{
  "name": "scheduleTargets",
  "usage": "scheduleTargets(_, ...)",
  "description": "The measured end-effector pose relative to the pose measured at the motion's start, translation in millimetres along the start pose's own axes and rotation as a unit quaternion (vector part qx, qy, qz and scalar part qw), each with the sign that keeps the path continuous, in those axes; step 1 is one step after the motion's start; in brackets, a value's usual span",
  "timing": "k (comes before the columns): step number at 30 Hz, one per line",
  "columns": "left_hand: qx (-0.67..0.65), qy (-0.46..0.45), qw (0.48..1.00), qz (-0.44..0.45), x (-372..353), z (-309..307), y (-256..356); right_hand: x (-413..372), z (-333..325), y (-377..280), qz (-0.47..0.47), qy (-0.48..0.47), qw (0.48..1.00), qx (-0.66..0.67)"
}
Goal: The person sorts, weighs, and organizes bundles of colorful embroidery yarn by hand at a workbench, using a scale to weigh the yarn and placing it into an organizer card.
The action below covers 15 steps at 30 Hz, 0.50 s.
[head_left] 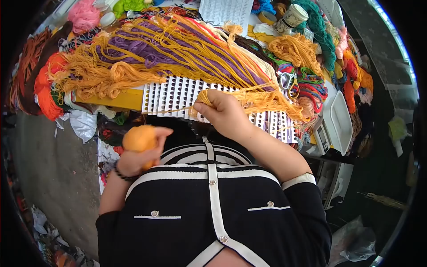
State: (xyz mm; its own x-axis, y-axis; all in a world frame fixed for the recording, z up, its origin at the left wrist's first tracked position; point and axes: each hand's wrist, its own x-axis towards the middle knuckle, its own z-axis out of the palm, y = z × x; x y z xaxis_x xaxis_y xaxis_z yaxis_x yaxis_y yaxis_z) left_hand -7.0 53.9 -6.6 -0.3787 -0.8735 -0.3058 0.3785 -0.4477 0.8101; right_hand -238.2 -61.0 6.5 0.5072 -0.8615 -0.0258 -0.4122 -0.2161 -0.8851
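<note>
Above black top (213,213), left hand (135,161) clamps orange ball (138,138) (midair); right hand (224,112) pinches strands (267,100) at card (173,93) edge

Two hands were counted, left hand (135,161) and right hand (224,113) | one orange yarn ball (138,138) in the left | one yellow thread bundle (262,100) in the right | one white punched card (175,94) lay at the table's near edge | one pair of scissors (289,83) and one weighing scale (339,122) sat by its right edge | one paper cup (291,18) and one printed sheet (224,11) sat at the far edge

I wear a black knit top (187,231) with white trim, small round buttons (212,182), white-edged cuffs (299,179) and a dark beaded bracelet (121,175) by my left hand (133,162).
</note>
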Motion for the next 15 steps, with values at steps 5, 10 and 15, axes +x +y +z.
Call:
scheduleTargets(5,0.115,0.153,0.98,0.053,44.5,37.2,0.0,-13.3,18.7,-4.0,-0.028,-0.025,0.994,0.106)
scheduleTargets(10,0.049,0.126,0.989,0.061,46.7,30.5,-9.1,-23.8,9.3,7.4,0.023,0.013,0.995,0.1)
scheduleTargets(15,-0.155,0.124,0.977,0.081,18.0,-5.3,9.7,-13.9,-61.2,11.5,0.034,0.245,0.924,0.293)
